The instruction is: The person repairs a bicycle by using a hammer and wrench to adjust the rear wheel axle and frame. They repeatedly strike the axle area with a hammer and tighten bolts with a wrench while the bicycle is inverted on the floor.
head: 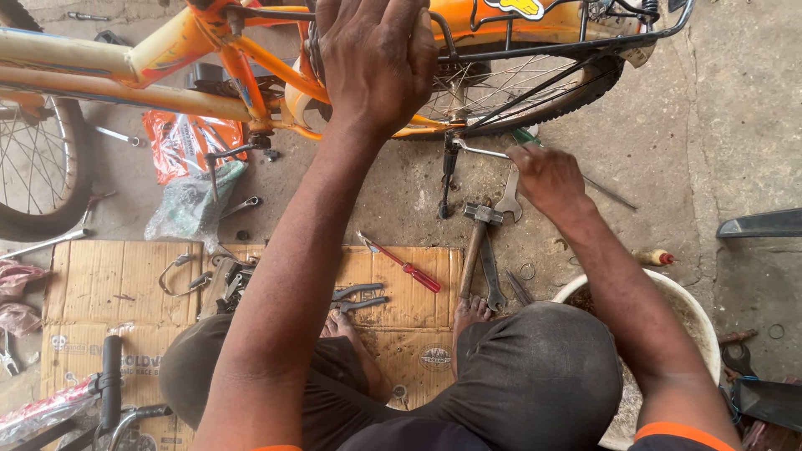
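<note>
Your left hand (378,63) sits at the top centre of the frame, fingers curled down over the rear of the orange bicycle (167,58), around where the seat stays and rack rods meet. It looks clamped onto the frame, though what exactly lies under the palm is hidden. Your right hand (547,177), right of centre, is clenched around the end of a slim metal wrench (480,151) whose other end reaches left to the axle nut area beside the kickstand (448,179).

The main risk, as I judge it, is the wrench slipping off the nut. It is thin and you hold it at the very tip, so a hard pull could throw your knuckles down toward the hammer (476,234) and the open-ended spanner (508,200) lying just below your hand. The bike rests only on that narrow stand and your left hand — if that hold eases while you heave, the frame could tip toward you, and your bare feet on the cardboard (125,284) lie close to the pliers (359,298) and red-handled screwdriver (405,267).

The nut lies left of your right fist, a wrench-length away, below and right of your left hand.
</note>
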